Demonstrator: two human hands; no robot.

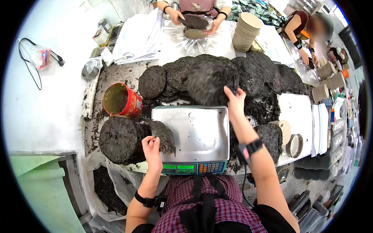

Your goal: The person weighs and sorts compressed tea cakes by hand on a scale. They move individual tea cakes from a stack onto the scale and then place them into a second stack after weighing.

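Observation:
My right hand (235, 101) grips the near right edge of a dark round tea cake (211, 79), smeared by motion, above the far edge of the scale. Between the thumb and fingers of my left hand (152, 149) is a ragged broken piece of tea cake (164, 136), over the left edge of the scale's steel pan (194, 136). Only crumbs lie on that pan. The scale's lit display (178, 168) faces me. More round tea cakes (118, 140) are stacked left of the scale, and a row of them (152, 82) runs behind it.
A red tin (130, 105) stands left of the scale. A bag of dark leaf (107, 190) sits below it. Right are a metal ring (294, 145) and more cakes (268, 139). Across the table, a co-worker's hands (211, 28) handle a cake over clear film; another works far right.

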